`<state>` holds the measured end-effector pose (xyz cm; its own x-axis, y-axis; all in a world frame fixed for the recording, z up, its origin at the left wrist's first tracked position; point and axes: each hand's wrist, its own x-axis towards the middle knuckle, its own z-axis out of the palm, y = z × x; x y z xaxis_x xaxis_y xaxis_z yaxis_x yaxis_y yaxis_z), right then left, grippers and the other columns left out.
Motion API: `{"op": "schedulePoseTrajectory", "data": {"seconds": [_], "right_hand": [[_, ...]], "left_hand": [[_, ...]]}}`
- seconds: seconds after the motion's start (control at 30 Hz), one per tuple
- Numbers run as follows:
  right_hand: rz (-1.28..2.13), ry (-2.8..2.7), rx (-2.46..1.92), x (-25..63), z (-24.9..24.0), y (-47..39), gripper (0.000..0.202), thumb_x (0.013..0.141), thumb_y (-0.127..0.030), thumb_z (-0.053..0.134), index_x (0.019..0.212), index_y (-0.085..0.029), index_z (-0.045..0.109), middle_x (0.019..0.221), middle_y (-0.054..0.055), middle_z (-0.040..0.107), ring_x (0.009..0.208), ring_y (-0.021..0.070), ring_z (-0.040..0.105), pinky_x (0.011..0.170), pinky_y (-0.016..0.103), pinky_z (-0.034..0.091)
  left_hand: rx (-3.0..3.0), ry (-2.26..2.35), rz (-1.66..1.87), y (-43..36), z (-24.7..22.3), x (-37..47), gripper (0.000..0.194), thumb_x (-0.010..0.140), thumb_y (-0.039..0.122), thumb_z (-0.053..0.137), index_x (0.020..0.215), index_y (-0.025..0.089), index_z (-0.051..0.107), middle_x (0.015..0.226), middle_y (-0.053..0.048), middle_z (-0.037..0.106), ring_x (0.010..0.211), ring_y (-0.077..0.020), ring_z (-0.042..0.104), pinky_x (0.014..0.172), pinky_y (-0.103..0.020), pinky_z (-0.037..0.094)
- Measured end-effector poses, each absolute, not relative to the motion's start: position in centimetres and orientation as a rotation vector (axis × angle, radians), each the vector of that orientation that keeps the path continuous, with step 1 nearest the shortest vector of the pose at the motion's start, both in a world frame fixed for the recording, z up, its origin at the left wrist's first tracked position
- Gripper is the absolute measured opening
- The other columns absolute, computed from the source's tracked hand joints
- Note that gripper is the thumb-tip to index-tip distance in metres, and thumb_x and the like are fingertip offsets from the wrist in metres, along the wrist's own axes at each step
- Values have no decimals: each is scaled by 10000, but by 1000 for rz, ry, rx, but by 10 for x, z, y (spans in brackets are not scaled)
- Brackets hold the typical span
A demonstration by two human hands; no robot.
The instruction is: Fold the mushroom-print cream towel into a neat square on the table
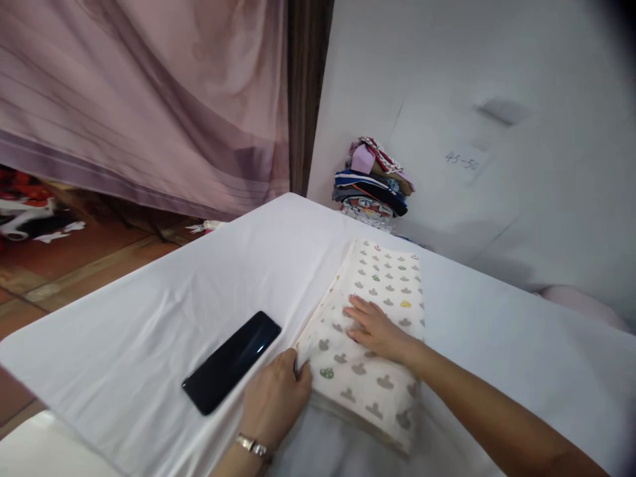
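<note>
A folded white cloth (382,318) with grey, green and yellow printed shapes lies in layers on the white-covered table. My left hand (278,394), with a metal watch at the wrist, pinches the cloth's near left corner between thumb and curled fingers. Flat on top of the cloth, near its middle, rests my right hand (380,331) with its fingers spread. A black phone (231,361) lies on the table just left of my left hand, apart from the cloth.
The table's white cover (238,271) has wrinkles at the left. Beyond the far edge, a stack of folded clothes (370,189) stands against the white wall (437,79). A pink curtain (199,93) hangs at the left above a tiled floor (89,265).
</note>
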<state>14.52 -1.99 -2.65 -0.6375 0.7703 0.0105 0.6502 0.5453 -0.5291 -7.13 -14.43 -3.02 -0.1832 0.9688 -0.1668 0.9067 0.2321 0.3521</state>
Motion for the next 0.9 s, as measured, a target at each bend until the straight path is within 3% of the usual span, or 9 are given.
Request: {"op": "schedulePoseTrajectory", "data": {"seconds": [0.07,0.17,0.3,0.4,0.47,0.6,0.73,0.9], "right_hand": [[702,-2491,-1253,161,-14,-40,474,855,-439,489,1309,-307,454,1454,32,322,1328,253,302,988,436,412],[568,-2174,-1368,191,-1,-68,389,891,-404,433,1260,-302,502,1408,29,403,1299,229,359,927,395,476],[181,-1954,-1324,213,-8,-129,480,862,-335,500,1326,-251,411,1381,79,429,1285,251,371,1034,494,352],[37,-2240,-1189,200,-24,-174,710,810,-351,570,1415,-187,236,1423,136,355,1331,308,274,1055,582,244],[-38,-2388,-1130,184,-33,-189,740,807,-330,564,1425,-163,192,1434,152,332,1344,320,237,1054,606,205],[-191,-2333,-1229,164,-39,-181,672,823,-230,497,1419,-143,198,1420,158,355,1354,299,213,1056,586,193],[-189,-2263,-1276,168,-42,-167,646,815,-158,438,1419,-157,210,1378,133,421,1323,272,287,1064,549,189],[-186,-2104,-1375,192,-49,-173,642,812,-184,445,1414,-170,222,1333,136,460,1243,275,392,1021,515,268]], "left_hand": [[1738,2173,248,-143,-30,-71,225,819,364,383,756,200,523,702,-66,631,684,-229,604,559,-295,267],[1719,2163,294,-140,-30,-73,219,803,366,396,709,201,506,676,-60,612,661,-217,582,542,-284,260],[1630,2074,426,-138,-28,-76,248,770,389,446,609,202,468,590,-24,552,586,-180,519,520,-267,251],[1484,1924,665,-138,-23,-73,311,746,436,494,553,197,443,517,13,478,518,-142,448,498,-251,248],[1310,1730,846,-138,-18,-69,333,731,466,522,554,191,458,484,32,440,474,-117,404,480,-238,255],[977,1337,1008,-136,-2,-58,320,679,443,612,572,176,472,431,56,406,395,-71,333,432,-213,230],[776,1184,1055,-131,15,-53,302,641,377,665,589,172,450,428,53,422,371,-54,335,397,-194,183],[714,1099,1121,-130,19,-50,276,633,344,661,597,169,451,448,48,434,385,-53,344,390,-190,170]]}}
